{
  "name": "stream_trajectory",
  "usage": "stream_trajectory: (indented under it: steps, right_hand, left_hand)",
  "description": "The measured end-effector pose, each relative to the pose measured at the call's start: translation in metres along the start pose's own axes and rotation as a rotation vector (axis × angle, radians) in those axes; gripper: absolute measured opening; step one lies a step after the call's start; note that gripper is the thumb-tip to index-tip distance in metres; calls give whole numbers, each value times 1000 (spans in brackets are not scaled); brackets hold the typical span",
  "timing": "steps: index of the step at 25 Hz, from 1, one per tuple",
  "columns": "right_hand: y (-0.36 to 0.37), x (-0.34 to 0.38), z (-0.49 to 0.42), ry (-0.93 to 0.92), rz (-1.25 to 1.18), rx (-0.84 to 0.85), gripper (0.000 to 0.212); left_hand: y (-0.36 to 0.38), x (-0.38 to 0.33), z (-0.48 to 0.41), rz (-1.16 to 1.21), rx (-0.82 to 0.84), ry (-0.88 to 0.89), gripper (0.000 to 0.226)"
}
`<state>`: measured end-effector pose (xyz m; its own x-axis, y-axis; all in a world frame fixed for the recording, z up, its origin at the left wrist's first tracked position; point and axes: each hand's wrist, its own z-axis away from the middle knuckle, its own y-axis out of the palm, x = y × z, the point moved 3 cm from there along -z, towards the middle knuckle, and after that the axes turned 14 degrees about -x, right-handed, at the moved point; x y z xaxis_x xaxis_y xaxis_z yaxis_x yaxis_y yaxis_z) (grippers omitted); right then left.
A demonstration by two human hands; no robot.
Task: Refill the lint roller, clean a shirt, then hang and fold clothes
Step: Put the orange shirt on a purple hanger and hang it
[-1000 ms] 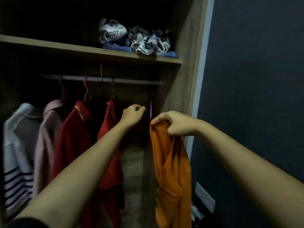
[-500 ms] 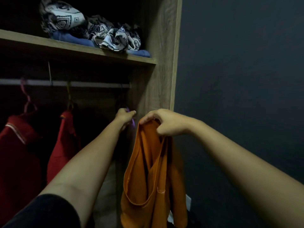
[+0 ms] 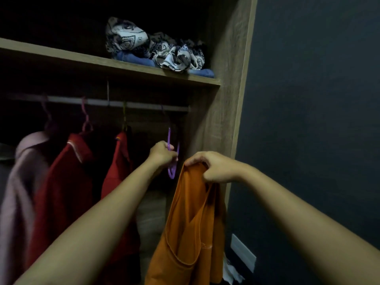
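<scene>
An orange shirt (image 3: pixel 191 227) hangs from my right hand (image 3: pixel 213 167), which pinches its top edge in front of the open wardrobe. Just left of it, my left hand (image 3: pixel 162 154) is closed around a purple plastic hanger (image 3: pixel 171 161) whose hook reaches up toward the metal rail (image 3: pixel 115 103). The hanger is bare and sits beside the shirt's top edge, and I cannot tell whether they touch. The hanger's hook is lost in shadow near the rail.
Two red garments (image 3: pixel 67 182) and a pale pink one (image 3: pixel 18 182) hang on the rail to the left. Folded patterned cloth and blue fabric (image 3: pixel 158 50) lie on the wooden shelf (image 3: pixel 61 58) above. The wardrobe's side panel (image 3: pixel 226 99) and a dark wall (image 3: pixel 318 120) stand right.
My left hand has closed on the purple hanger, where a second ago it was only reaching toward it. The orange shirt stays gripped in my right hand. The view swung right, then back left.
</scene>
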<state>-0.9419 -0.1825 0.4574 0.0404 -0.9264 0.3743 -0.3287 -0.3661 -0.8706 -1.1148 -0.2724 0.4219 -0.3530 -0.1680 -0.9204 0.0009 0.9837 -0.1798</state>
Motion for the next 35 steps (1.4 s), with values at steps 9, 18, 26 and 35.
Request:
stream_trajectory:
  steps: [9, 18, 26, 35]
  right_hand:
    - [31, 11, 36, -53, -43, -158, 60]
    - [28, 21, 46, 39, -254, -327, 56]
    - [33, 66, 59, -106, -204, -231, 64]
    - [19, 106, 100, -758, 356, -603, 48]
  left_hand:
    - [-142, 31, 128, -419, -300, 295, 19]
    - [-280, 69, 255, -225, -472, 363, 39]
    - [-284, 60, 269, -410, -306, 575, 23]
    - [-242, 57, 254, -170, -453, 640, 43]
